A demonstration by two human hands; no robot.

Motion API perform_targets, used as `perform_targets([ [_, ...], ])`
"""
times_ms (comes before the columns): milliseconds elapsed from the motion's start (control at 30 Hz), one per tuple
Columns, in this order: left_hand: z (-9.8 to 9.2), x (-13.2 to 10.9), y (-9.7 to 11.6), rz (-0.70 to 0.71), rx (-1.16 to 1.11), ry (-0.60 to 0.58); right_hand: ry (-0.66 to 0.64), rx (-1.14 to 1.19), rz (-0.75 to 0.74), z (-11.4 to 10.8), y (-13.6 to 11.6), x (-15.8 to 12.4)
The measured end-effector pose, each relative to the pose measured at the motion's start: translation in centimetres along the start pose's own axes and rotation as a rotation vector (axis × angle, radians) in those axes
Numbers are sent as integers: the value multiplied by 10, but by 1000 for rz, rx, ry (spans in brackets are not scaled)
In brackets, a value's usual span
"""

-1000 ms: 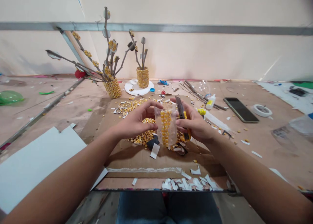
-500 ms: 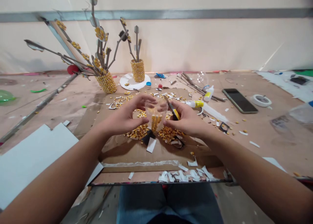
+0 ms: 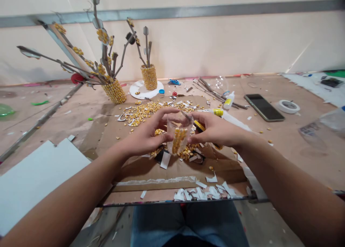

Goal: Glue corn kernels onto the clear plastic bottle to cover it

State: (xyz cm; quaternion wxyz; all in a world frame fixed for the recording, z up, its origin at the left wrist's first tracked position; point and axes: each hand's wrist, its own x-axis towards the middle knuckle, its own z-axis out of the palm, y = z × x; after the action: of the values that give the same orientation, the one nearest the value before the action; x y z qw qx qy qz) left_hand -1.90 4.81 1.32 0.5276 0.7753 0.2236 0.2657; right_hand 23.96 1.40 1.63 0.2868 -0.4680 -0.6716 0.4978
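Observation:
Between my hands is a clear plastic cup (image 3: 172,126) with rows of yellow corn kernels (image 3: 179,141) stuck to its near side. My left hand (image 3: 151,134) is curved around the cup's left side, thumb in front and fingers behind. My right hand (image 3: 215,126) grips a yellow-and-black cutter (image 3: 199,126), its thin grey end pointing toward the cup's rim. The right thumb also touches the cup's right side. Loose corn kernels (image 3: 142,112) and white paper scraps lie around and below the cup on cardboard (image 3: 129,184).
Corn-covered pots (image 3: 114,92) holding twigs stand at the back left, one on a white disc (image 3: 134,91). Glue bottles (image 3: 229,100), sticks (image 3: 207,87), a phone (image 3: 264,107) and a tape roll (image 3: 288,106) lie to the right. White board (image 3: 45,178) lies at left.
Both hands and the cup have moved slightly right and nearer to me. The camera view has shifted and tilted a little. Both hands keep their hold.

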Motion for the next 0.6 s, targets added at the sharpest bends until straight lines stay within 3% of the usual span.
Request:
perform_targets([
  [100, -11, -2, -7, -26, -12, -4, 69, -13, -24, 11, 4, 6],
  [267, -27, -4, -18, 24, 89, 91, 265, -123, -56, 29, 5, 14],
  [400, -28, -1, -12, 25, 1, 90, 198, -27, 83, 22, 3, 11],
  [500, -40, 0, -3, 90, -64, 246, 83, -131, 213, 19, 2, 6],
  [600, -57, 0, 2, 180, -54, 460, 110, -399, 208, 23, 3, 2],
])
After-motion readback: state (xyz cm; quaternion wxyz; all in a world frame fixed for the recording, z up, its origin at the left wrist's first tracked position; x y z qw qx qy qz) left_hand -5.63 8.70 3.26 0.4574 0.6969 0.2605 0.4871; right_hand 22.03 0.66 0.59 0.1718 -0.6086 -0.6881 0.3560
